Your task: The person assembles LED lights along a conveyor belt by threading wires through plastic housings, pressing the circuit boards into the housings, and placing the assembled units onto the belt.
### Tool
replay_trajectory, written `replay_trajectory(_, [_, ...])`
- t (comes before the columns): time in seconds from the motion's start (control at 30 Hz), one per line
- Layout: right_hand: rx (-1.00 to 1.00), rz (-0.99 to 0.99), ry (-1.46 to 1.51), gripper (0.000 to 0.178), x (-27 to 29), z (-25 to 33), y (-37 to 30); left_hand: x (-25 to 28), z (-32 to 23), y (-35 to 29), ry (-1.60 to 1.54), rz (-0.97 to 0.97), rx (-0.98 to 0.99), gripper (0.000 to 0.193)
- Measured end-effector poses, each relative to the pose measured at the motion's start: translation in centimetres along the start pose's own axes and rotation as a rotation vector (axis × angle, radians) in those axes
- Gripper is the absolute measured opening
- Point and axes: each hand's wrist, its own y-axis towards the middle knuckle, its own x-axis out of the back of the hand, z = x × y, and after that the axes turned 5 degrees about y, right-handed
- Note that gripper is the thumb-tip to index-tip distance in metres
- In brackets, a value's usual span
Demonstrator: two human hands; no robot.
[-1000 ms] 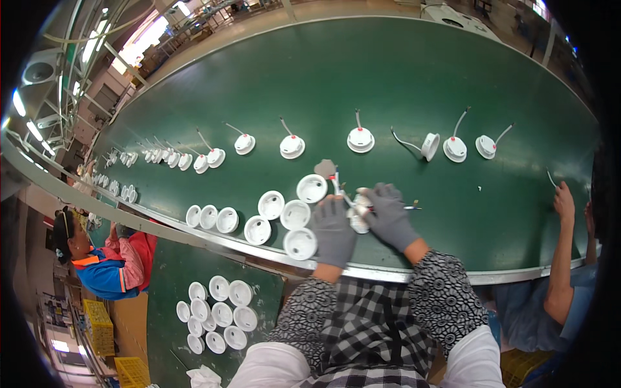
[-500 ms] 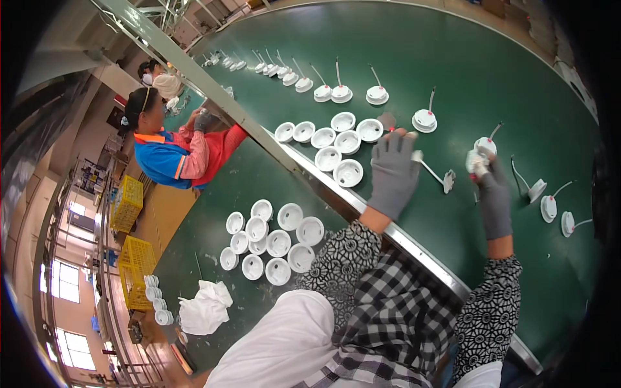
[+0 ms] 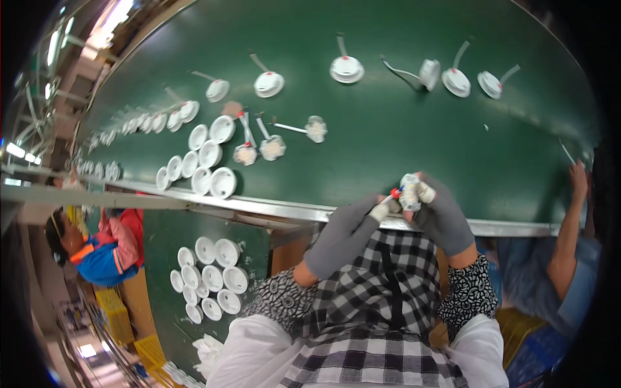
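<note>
My left hand [image 3: 346, 236], in a grey glove with pale fingertips, pinches a thin white cable with a red-and-blue connector [image 3: 394, 193]. Close beside it, my right hand [image 3: 446, 216], gloved the same way, grips a small white round part [image 3: 409, 192]. Both hands meet above the bench's front edge, in front of my checked apron. To the left on the green bench lie similar pale round pieces with cables: one disc [image 3: 316, 129], another disc [image 3: 272, 148] and a third disc [image 3: 245, 154]. My fingers partly hide the held part.
White round housings [image 3: 223, 183] cluster left on the bench, others [image 3: 235, 279] on a lower side table. Capped white units with leads [image 3: 347, 69] line the far side. A metal rail [image 3: 278, 208] edges the bench. Co-workers sit left [image 3: 107, 252] and right [image 3: 550, 271].
My hands, apart over the bench before, have come together at its front edge. My left hand now pinches a cable. The view has swung to the right.
</note>
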Motion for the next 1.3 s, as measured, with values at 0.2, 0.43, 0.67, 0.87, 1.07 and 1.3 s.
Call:
replay_trajectory(0.2, [-0.085, -0.116, -0.298, 0.031, 0.3, 0.5, -3.7, -0.6, -0.2, -0.7, 0.044, 0.252, 0.196, 0.023])
replay_trajectory(0.43, [-0.312, 0.041, -0.633, 0.033, 0.4, 2.6, -5.2, 1.4, -0.2, -1.7, -0.015, 0.619, 0.224, 0.028])
replay_trajectory(0.67, [-0.319, -0.046, -0.538, 0.027, -0.8, 0.5, -6.5, 1.9, -0.3, -2.3, -0.035, 0.664, 0.302, 0.027])
replay_trajectory(0.87, [-0.122, -0.261, -0.436, 0.023, 0.0, 2.0, -6.8, 3.0, 0.2, -2.1, 0.335, 0.516, 0.088, 0.022])
replay_trajectory(1.07, [-0.072, -0.342, -0.414, 0.023, -0.2, 1.8, -7.6, 3.2, 0.7, -3.5, 0.95, 0.168, -0.291, 0.014])
replay_trajectory(1.3, [-0.199, 0.176, -0.792, 0.024, 3.6, 5.8, -9.6, 5.1, -2.0, -3.5, 0.889, 0.686, -0.508, 0.011])
